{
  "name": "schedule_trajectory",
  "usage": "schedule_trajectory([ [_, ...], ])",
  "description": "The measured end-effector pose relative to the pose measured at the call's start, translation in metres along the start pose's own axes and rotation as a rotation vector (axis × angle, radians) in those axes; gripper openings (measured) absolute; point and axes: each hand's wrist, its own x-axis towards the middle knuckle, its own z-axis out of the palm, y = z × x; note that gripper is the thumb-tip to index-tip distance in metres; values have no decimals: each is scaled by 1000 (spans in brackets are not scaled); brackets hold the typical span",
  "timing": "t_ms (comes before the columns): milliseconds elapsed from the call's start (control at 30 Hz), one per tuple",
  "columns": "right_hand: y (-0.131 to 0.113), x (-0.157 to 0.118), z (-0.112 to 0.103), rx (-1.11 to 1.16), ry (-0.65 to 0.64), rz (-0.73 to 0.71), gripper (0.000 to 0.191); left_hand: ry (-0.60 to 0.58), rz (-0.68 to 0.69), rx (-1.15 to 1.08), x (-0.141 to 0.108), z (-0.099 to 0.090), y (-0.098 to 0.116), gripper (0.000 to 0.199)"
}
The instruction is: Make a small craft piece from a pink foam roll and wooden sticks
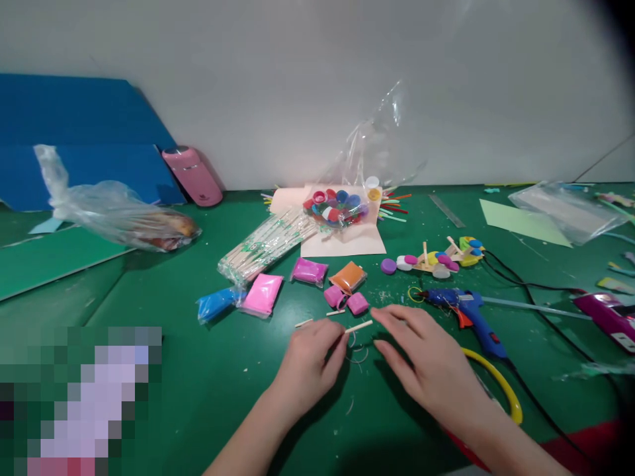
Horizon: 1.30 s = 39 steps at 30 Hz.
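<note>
While a short, pale wooden stick is pinched in the left hand, its free end probably left exposed for access, the right hand is open beside that end, digits parted. Rounded pink pieces are set at twelve o'clock; at two, a blue plastic glue gun is laid on the green surface, seemingly within reach.

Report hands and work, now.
Left hand pinching short stick. Right hand open beside it, fingers apart. Blue glue gun lying beyond right hand.
</note>
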Motion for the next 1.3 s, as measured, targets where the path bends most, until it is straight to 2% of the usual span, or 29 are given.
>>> schedule_trajectory([
  [200, -5, 23, 17, 52, -109, -145, 25, -106, 91, 148, -1, -2, 0, 22],
  [333, -1, 26, 19, 50, -130, -200, 24, -99, 63, 205, -2, -3, 0, 21],
  [800, -11, 28, 29, 117, -106, -120, 24, -12, 8, 146, -3, -4, -1, 22],
  [967, -4, 31, 15, 144, -184, -168, 22, -75, 29, -9, 0, -8, -1, 21],
  [1033, -3, 32, 6, 248, -250, -194, 25, -70, -4, -132, 1, -11, 1, 21],
  [1100, -6, 32, -1, 405, -299, -191, 29, -13, -82, -273, 3, -14, 2, 19],
  [1200, -11, 31, -2, 636, -280, -50, 30, 141, -249, -486, 5, -18, 2, 13],
  [1300, -12, 32, 6, 778, -231, 135, 28, 207, -377, -662, 7, -18, 1, 10],
])
